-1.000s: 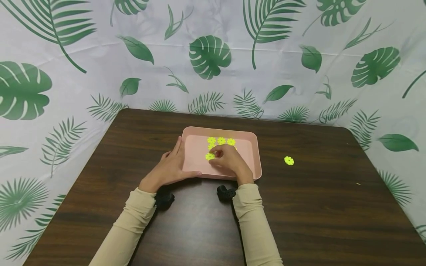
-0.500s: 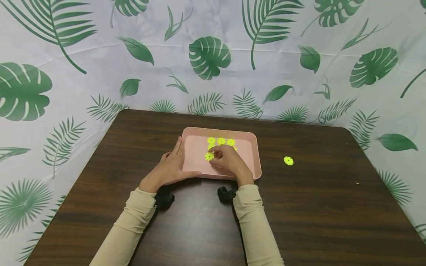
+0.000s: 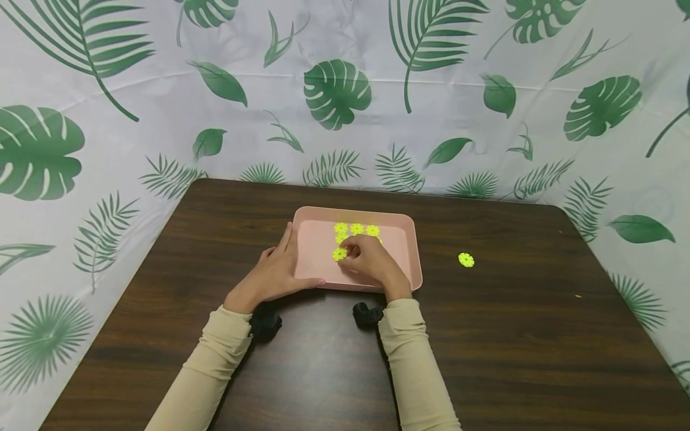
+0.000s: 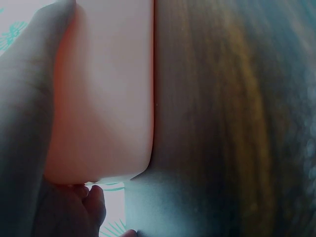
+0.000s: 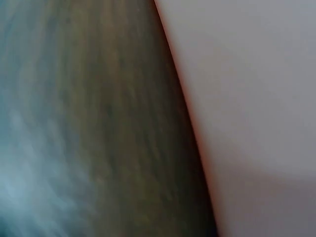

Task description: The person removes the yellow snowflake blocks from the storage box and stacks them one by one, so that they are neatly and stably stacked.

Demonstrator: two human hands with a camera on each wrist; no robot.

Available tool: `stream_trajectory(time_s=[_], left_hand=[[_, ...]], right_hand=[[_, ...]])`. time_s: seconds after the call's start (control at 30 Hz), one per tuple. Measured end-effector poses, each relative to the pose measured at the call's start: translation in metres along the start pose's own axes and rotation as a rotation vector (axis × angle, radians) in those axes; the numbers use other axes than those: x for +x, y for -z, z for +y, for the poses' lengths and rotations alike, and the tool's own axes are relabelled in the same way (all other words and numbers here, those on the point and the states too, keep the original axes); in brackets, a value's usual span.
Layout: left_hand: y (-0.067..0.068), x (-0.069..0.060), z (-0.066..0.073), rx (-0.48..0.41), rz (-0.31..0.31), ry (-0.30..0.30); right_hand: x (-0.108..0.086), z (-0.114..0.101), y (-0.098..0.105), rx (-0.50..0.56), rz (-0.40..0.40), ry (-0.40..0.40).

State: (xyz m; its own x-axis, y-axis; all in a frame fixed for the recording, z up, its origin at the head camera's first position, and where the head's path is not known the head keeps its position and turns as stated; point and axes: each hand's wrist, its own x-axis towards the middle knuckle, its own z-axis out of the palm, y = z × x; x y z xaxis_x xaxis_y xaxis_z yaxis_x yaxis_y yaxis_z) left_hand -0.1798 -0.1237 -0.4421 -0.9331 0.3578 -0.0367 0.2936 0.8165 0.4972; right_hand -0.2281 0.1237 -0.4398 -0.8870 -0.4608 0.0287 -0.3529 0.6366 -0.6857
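A shallow pink tray (image 3: 315,263) sits on the table, with its front wall large in both wrist views. My left hand (image 3: 272,272) rests against its front left corner, index finger straight along the left side and thumb (image 4: 29,98) stretched along the front rim. Over the tray, my right hand (image 3: 372,257) pinches a yellow flower-shaped disc (image 3: 339,254) between thumb and fingertips. Several matching discs (image 3: 357,228) lie beyond it in the tray, some partly hidden behind that hand. The right wrist view does not show the right hand.
One more yellow flower-shaped disc (image 3: 466,260) lies on the dark wooden table (image 3: 517,323) to the right of the tray. A leaf-patterned cloth (image 3: 345,155) hangs behind the table. Black wrist devices (image 3: 368,315) sit below both hands.
Both hands keep their places on and over the tray. The disc at the right fingertips has turned slightly; otherwise only the head view has shifted a little.
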Motion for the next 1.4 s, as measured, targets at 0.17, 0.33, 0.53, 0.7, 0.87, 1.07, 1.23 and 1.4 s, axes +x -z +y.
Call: stream_trajectory(time_s=[0.17, 0.33, 0.53, 0.7, 0.87, 1.07, 1.23, 1.4], left_hand=[[-0.002, 0.000, -0.001, 0.004, -0.009, -0.001], [-0.002, 0.000, -0.001, 0.001, -0.013, -0.006], [0.000, 0.000, -0.001, 0.010, -0.016, -0.006], [0.001, -0.001, -0.001, 0.006, -0.018, -0.004], [0.001, -0.001, 0.001, 0.008, -0.023, -0.007], [0.002, -0.001, -0.001, -0.014, -0.017, -0.011], [0.001, 0.000, -0.001, -0.021, -0.017, -0.011], [0.001, 0.000, -0.001, -0.024, -0.021, -0.011]], right_hand=[[-0.003, -0.001, 0.007, 0.012, 0.039, 0.048], [-0.009, -0.006, 0.021, 0.043, 0.134, 0.089], [-0.018, -0.007, 0.034, 0.036, 0.170, 0.099], [-0.023, -0.003, 0.045, 0.006, 0.205, 0.111], [-0.032, 0.003, 0.056, 0.010, 0.252, 0.127], [-0.042, 0.014, 0.067, 0.011, 0.262, 0.046], [-0.052, 0.026, 0.079, -0.018, 0.267, -0.012], [-0.064, 0.043, 0.091, -0.056, 0.293, -0.073]])
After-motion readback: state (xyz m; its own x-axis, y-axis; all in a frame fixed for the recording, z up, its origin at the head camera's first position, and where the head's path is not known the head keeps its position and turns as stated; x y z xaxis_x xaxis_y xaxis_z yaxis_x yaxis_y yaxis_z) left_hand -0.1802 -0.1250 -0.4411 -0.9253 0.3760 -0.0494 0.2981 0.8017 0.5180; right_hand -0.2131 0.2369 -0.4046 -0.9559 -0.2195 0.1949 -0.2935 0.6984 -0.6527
